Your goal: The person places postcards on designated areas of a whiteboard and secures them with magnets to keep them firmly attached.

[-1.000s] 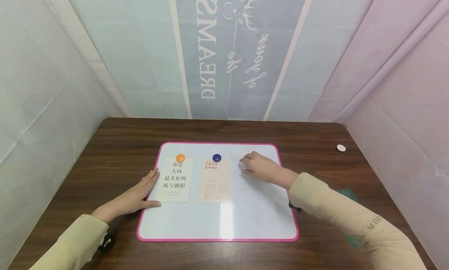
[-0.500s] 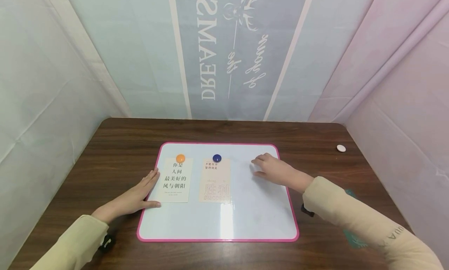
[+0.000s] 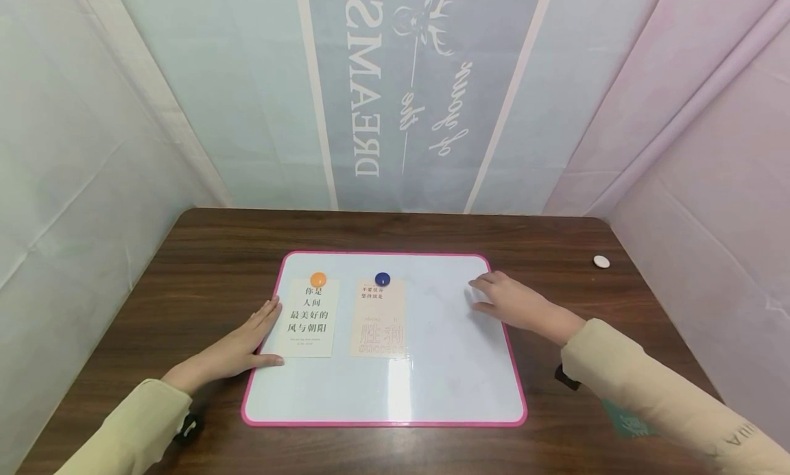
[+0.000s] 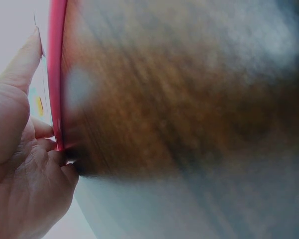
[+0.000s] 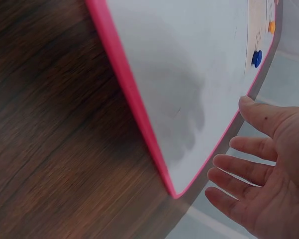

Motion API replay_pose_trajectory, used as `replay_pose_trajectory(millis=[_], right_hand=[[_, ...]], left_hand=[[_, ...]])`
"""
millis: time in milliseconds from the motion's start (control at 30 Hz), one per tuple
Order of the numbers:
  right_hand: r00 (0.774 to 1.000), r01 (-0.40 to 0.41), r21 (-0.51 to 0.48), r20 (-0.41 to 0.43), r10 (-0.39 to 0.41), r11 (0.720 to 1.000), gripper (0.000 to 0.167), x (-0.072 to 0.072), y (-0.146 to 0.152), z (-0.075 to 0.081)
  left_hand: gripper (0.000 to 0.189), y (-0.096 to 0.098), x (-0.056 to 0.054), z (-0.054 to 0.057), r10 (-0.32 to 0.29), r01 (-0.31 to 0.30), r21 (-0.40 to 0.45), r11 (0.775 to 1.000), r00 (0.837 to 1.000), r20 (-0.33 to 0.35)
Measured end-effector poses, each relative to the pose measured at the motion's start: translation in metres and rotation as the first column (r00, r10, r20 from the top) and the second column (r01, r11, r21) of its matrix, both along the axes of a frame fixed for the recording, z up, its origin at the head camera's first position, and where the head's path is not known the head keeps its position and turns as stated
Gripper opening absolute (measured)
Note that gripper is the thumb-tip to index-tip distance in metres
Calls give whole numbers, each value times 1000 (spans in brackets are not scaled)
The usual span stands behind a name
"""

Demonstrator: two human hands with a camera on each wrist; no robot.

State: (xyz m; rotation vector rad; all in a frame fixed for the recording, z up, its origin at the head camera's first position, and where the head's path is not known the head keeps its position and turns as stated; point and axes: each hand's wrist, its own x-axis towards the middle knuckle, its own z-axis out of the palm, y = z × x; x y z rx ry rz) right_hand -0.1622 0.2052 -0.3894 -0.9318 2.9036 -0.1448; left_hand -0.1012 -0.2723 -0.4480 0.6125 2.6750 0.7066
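A whiteboard (image 3: 457,386) with a pink rim lies on the wooden table. My left hand (image 3: 237,346) rests at its left edge, fingers along the rim and thumb over the white surface. Two printed paper cards are on the board: a white card (image 3: 308,324) under an orange round magnet (image 3: 317,279), and a beige card (image 3: 378,324) under a dark blue round magnet (image 3: 382,279). Over the board's upper right part is my right hand (image 3: 517,301). In the right wrist view its fingers (image 5: 246,167) are loosely spread and hold nothing.
A white round piece (image 3: 601,261) lies on the table (image 3: 395,232) at the back right. Partly under the right sleeve (image 3: 654,386) is a green card (image 3: 632,423). Cloth curtains (image 3: 407,118) hang behind the table and at both sides.
My right hand has moved rightward, from beside the beige card to the board's right edge. More of the white surface shows. My left hand, the cards and the magnets stay in place.
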Motion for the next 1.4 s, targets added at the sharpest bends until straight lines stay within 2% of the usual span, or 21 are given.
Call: replay_pose_trajectory(millis=[167, 433, 933, 1400], right_hand=[[1000, 26, -12, 3, -26, 1000, 45, 2, 11, -1], [999, 22, -61, -32, -24, 998, 42, 6, 31, 0], [987, 153, -69, 53, -149, 986, 46, 16, 55, 6], [971, 230, -76, 91, -223, 970, 49, 25, 80, 13]], left_hand=[[101, 0, 1, 0, -1, 1, 2, 1000, 1000, 2], [101, 1, 0, 2, -1, 1, -2, 1000, 1000, 5], [100, 1, 0, 2, -5, 5, -6, 1000, 1000, 2], [100, 1, 0, 0, -10, 10, -4, 1000, 1000, -11]])
